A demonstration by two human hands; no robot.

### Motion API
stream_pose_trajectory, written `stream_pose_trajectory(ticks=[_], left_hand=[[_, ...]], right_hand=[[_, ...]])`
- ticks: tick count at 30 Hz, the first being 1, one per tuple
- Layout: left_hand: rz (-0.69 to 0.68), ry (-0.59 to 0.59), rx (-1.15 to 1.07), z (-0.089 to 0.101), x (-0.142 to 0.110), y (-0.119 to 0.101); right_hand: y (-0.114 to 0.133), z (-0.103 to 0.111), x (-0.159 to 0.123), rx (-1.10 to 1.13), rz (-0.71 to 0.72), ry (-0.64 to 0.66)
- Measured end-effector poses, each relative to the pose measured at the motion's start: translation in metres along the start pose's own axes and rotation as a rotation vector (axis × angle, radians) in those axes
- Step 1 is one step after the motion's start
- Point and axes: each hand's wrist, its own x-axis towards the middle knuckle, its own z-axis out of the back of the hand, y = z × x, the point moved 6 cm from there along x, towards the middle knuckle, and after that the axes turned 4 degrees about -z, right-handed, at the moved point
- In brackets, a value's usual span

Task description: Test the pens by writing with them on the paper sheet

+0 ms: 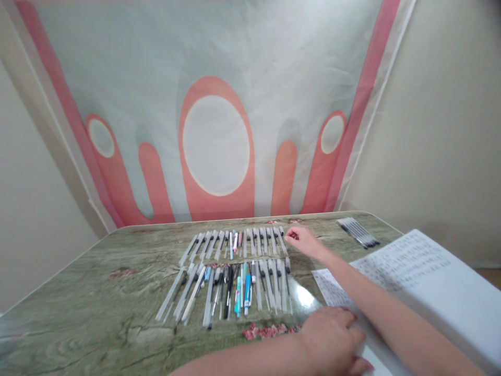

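My right hand (304, 241) is at the right end of the far row of pens (252, 242), its fingers curled together beside the last pen. Whether anything sits between those fingertips is too small to make out. Low in the view, my left hand (332, 337) lies palm down over a sheet of paper (329, 284), fingers apart and holding nothing. Nearer to me runs a second row of pens (209, 297). Most pens in both rows are clear-bodied, with blue, pink, white and black ones in the middle.
A bundle of refills or thin pens (358, 232) lies side by side at the table's back right. Written-on white paper (438, 282) covers the right side of the wood-patterned table (78, 297). Behind the table hangs a grey cloth (293, 68) with red shapes.
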Motion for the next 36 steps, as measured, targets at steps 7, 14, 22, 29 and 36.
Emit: stream_pose_trajectory(ticks=[7,14,22,29,36], left_hand=[[0.582,0.135,0.142,0.092,-0.027,0.069],[0.766,0.16,0.034,0.113,-0.058,0.139],[0.777,0.035,-0.038,0.091,-0.052,0.136],[0.81,0.106,-0.036,0.083,-0.048,0.13],[0.851,0.21,0.056,0.077,-0.044,0.124]], right_hand=[[0.003,0.005,-0.013,-0.124,-0.077,0.166],[0.037,-0.008,-0.043,-0.312,-0.103,0.47],[0.047,-0.025,-0.06,-0.339,-0.183,0.614],[0.042,-0.032,-0.065,-0.296,-0.176,0.68],[0.046,-0.023,-0.065,-0.346,-0.146,0.684]])
